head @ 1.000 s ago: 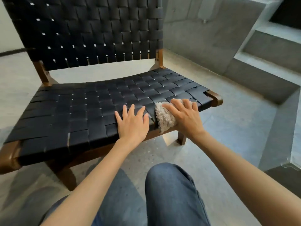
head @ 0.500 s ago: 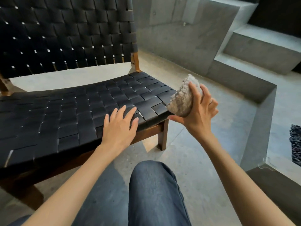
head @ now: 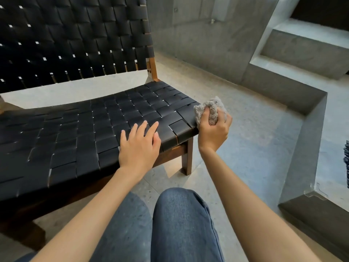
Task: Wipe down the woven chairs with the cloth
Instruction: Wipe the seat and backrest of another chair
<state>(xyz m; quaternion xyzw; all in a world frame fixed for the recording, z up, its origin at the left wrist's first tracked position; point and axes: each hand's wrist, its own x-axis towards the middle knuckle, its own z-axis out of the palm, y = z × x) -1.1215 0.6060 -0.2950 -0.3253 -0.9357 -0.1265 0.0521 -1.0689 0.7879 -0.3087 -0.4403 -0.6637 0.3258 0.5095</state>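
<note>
A low chair with a black woven seat (head: 79, 133) and woven backrest (head: 75, 38) on a brown wooden frame fills the left half of the view. My left hand (head: 139, 146) lies flat on the seat near its front right corner, fingers straight. My right hand (head: 213, 129) grips a bunched grey-beige cloth (head: 212, 109) and holds it against the right side edge of the seat, by the front corner.
The chair's front right wooden leg (head: 188, 157) stands on the grey concrete floor. Concrete steps (head: 294, 59) rise at the right and back. A dark woven object (head: 346, 159) shows at the far right edge. My knee in blue jeans (head: 181, 220) is below.
My right hand lifted the cloth off the seat's front edge, bunched it in the air, then brought it down against the seat's right side. The left hand stayed flat on the seat.
</note>
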